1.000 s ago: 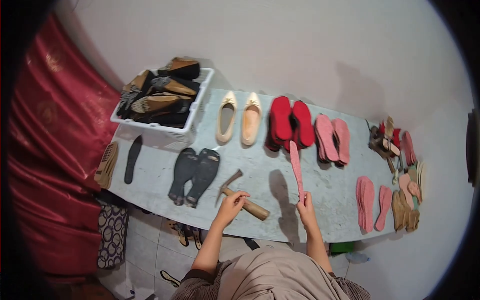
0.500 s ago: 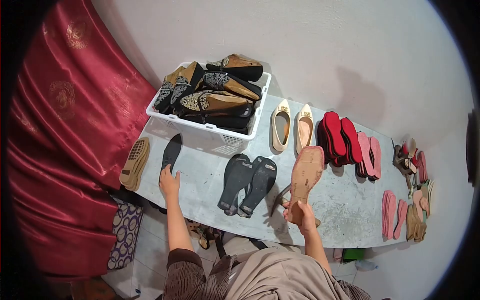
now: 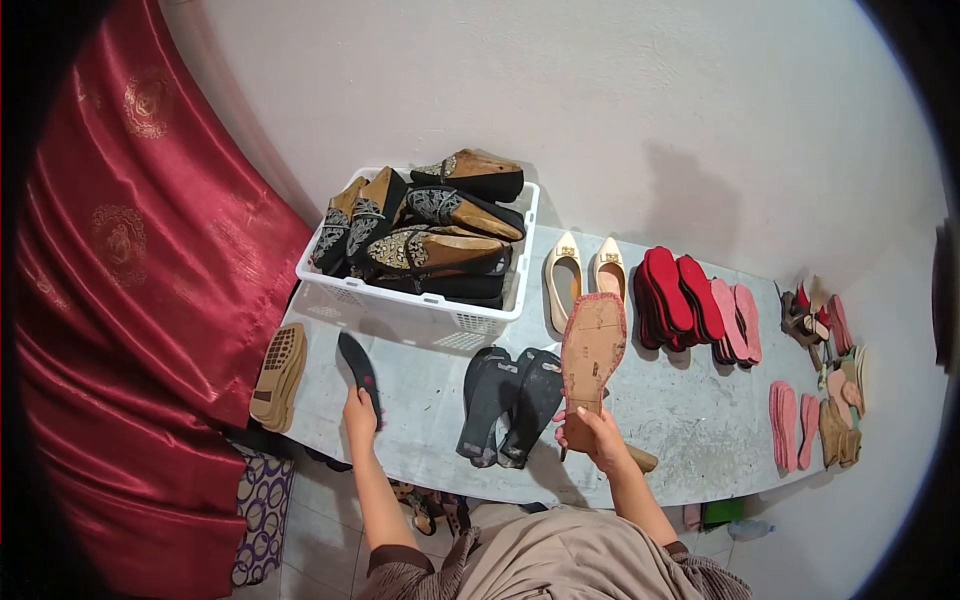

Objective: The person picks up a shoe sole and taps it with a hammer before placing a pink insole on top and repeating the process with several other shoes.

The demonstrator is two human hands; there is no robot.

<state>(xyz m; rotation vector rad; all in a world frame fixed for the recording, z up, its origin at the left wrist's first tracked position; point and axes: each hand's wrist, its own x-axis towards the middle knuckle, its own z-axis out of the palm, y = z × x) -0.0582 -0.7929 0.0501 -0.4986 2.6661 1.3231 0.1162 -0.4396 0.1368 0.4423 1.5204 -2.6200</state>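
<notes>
While the right hand (image 3: 600,437) grips the tan sole (image 3: 592,350) by its heel, right of the basket (image 3: 400,305), the left hand (image 3: 357,412) pinches a black insole (image 3: 360,368) below it; both look light, bendy.

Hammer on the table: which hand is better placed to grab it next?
Right, probably: the right hand is beside the hammer, though it holds the tan sole; the left hand holds the black sole farther off.

A beige garment (image 3: 560,555) with short brown sleeves (image 3: 400,578) (finely patterned), forearms bare.
</notes>
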